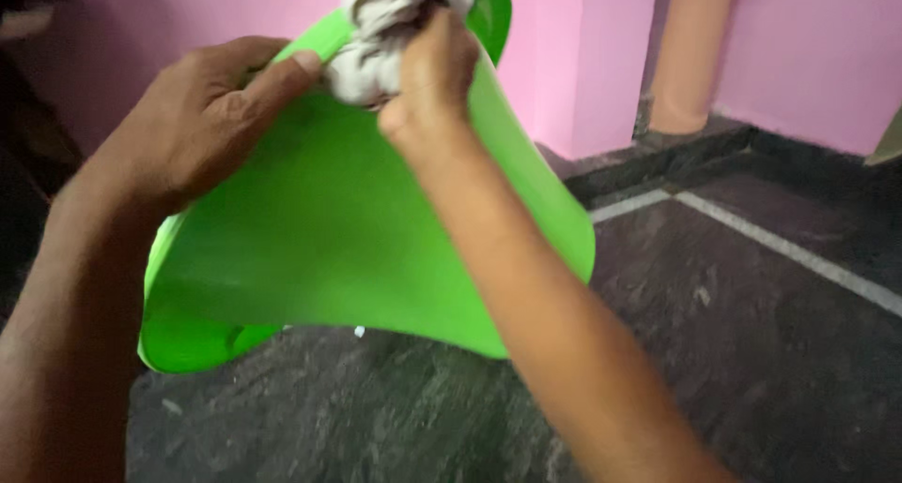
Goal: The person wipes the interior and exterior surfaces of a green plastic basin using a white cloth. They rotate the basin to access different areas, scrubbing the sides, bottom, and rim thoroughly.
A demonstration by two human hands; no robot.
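Green plastic fills the middle of the view: a bright green tub (338, 229), tipped so that its outer wall faces the camera and its rim points down and to the left, held up off the floor (770, 351). The left hand (197, 116) grips the tub's upper left side, thumb lying across the plastic with its tip touching a grey-white cloth (385, 32), while the other fingers wrap out of sight behind the wall, so they look clamped on the tub. The right hand (437, 70) comes in from the lower right, its forearm crossing in front of the tub's right half and hiding part of it. Its fingers are closed tight around the bunched cloth and press it against the top of the tub, near the base.

Below and to the right lies dark, mottled stone floor, crossed by a pale line (780, 248) that runs diagonally and turns a corner near the wall. Pink walls (808, 51) stand behind, with a dark skirting strip (658, 159) along their foot. A peach-coloured column or pipe (691, 51) rises in the corner between two wall faces, well apart from the hands. Something dark sits at the far left edge, too blurred to tell what it is. The tub's inside shows only as a sliver at its lower left rim.
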